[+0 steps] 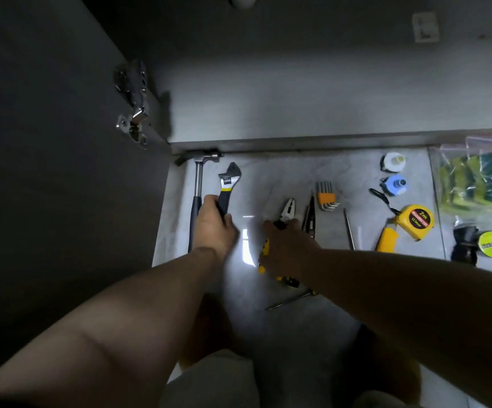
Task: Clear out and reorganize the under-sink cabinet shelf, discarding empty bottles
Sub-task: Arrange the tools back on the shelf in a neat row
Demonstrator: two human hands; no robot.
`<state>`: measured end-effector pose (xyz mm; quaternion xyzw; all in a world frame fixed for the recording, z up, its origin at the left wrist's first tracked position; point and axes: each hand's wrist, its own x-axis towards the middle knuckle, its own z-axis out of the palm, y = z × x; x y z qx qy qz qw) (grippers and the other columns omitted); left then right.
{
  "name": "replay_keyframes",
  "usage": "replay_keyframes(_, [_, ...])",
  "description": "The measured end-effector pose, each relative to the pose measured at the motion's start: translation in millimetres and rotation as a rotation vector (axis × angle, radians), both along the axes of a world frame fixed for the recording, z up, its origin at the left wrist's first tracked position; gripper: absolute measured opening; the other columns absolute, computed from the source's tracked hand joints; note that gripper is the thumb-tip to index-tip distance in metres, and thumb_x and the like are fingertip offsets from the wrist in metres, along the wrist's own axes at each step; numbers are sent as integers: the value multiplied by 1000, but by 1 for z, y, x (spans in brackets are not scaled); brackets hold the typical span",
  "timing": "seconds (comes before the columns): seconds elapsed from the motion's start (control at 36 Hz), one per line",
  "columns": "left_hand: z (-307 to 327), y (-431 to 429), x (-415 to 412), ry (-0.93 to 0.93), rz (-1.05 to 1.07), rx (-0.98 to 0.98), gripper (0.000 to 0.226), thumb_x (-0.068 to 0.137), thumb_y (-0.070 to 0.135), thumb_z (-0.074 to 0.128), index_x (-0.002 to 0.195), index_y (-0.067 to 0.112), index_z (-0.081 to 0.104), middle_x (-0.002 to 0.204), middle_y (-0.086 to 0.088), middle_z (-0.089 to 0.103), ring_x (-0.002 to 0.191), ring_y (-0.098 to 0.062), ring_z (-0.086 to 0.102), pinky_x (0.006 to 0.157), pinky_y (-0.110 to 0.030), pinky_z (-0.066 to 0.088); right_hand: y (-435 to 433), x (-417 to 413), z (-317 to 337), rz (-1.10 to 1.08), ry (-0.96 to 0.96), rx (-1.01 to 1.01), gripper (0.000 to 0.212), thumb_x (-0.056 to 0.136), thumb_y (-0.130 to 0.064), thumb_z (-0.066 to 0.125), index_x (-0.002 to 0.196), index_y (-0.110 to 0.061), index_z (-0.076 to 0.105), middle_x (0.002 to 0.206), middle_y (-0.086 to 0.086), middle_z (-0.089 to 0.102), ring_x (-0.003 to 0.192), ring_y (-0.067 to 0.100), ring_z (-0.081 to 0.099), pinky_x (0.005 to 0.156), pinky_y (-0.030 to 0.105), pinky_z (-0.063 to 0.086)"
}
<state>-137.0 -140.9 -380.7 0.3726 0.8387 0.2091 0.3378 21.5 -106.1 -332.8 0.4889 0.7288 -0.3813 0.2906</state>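
My left hand (214, 223) grips the black handle of an adjustable wrench (229, 179), whose steel jaw points toward the cabinet. My right hand (286, 245) holds the yellow-and-black handles of combination pliers (289, 208), lying on the pale floor tiles. A hammer (198, 184) with a steel head lies just left of the wrench, its grip partly hidden behind my left wrist. The cabinet shelf (297, 107) beyond the floor looks bare and dim.
The open cabinet door (47, 142) with its hinge (134, 125) stands on the left. On the floor to the right lie needle-nose pliers (310, 213), a hex key set (325, 195), a screwdriver (349, 228), a yellow tape measure (416, 221), tape rolls (395, 185) and a plastic bag (483, 184).
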Motion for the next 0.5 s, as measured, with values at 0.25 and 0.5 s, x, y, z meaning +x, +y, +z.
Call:
replay_keyframes(0.25, [7,-7,12,130,6,-16,25,91,6,53,115,5,55,115,-15,52,100,-33,55,91,-41,48,-31,-4,-3,-101,-49,276,73,82,-33,71,140,-24,29,133,18,33,118,35,48,90,40,50])
replay_keyframes(0.5, [15,-4,4,366,-129,-111,25,90,9,49,114,14,52,119,-9,48,115,-31,47,69,-43,48,-11,-22,-15,-49,184,342,69,81,-26,73,139,-26,35,138,12,28,117,35,46,77,40,52])
